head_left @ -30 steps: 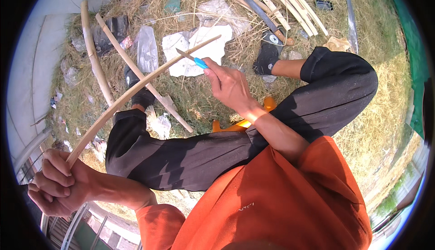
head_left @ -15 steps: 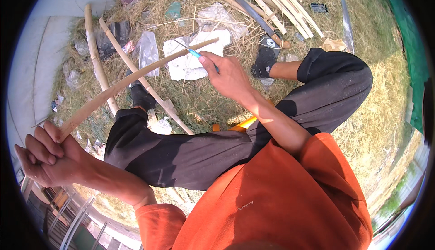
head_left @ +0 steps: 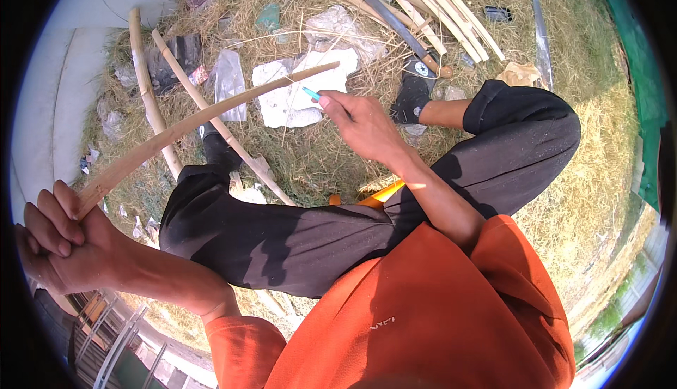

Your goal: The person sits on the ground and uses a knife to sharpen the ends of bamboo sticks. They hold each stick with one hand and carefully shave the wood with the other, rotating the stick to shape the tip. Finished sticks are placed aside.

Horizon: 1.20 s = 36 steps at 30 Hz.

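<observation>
My left hand [head_left: 74,248], at the far left, is closed round the thick end of a long, pale bamboo strip [head_left: 169,135]. The strip slants up and away to the right, its narrow tip lying over the white slabs in view. In the middle, my right hand [head_left: 363,124] is closed on a slim tool with a light-blue handle [head_left: 310,93]. Its blade or shaft cannot be made out now. The tool is just below the strip's far part, apparently apart from it.
A large knife [head_left: 402,28] with a wooden handle lies by my right foot, next to several split bamboo lengths [head_left: 451,8]. Two poles [head_left: 147,78] lean at the left. White broken slabs [head_left: 282,110] lie on dry grass; a metal strip [head_left: 541,43] is at right.
My right hand has moved slightly right and down, taking the blue-handled tool off the bamboo strip. The tool's thin shaft no longer shows. My left hand has shifted slightly left.
</observation>
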Motion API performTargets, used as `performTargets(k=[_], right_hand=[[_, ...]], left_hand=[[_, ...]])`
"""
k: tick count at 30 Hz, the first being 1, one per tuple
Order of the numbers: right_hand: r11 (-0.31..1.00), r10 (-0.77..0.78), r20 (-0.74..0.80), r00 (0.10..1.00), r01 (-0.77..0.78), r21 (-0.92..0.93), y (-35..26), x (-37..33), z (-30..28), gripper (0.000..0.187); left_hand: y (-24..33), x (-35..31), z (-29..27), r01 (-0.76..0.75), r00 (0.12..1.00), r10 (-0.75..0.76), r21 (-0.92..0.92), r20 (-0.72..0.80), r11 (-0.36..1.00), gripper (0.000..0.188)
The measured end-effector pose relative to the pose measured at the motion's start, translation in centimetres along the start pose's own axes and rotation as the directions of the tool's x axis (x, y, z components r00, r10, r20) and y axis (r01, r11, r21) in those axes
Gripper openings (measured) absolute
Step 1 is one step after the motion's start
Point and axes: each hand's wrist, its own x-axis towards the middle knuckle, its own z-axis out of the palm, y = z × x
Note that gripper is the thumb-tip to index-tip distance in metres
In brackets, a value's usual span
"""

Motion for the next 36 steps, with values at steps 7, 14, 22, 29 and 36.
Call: performTargets(k=[7,14,22,29,36], right_hand=[[0.987,-0.056,-0.024,0.998,0.052,-0.150,-1.6,1.0,0.5,0.036],[0.781,-0.012,-0.248,0.969,-0.146,-0.607,12.7,1.4,1.2,0.033],[0.998,0.052,0.026,0.998,-0.051,-0.041,1.0,0.8,0.5,0.039],[0.973,-0.019,0.051,0.999,0.030,-0.229,0.6,0.7,2.3,0.038],[0.907,0.060,-0.088,0.994,-0.091,-0.411,3.8,1.7,3.9,0.037]], left_hand=[[-0.3,0.9,-0.5,0.020,1.000,-0.020,0.036,-0.007,0.999,0.035],[-2.1,1.4,5.7,0.001,0.967,0.063,0.252,-0.247,0.968,0.038],[-1.3,-0.2,2.0,-0.048,0.995,0.056,-0.092,0.086,0.995,0.036],[0.3,-2.1,0.8,0.024,0.983,0.011,-0.189,0.182,0.982,0.042],[-0.1,-1.6,0.0,0.011,0.999,-0.013,-0.030,-0.044,0.999,0.043]])
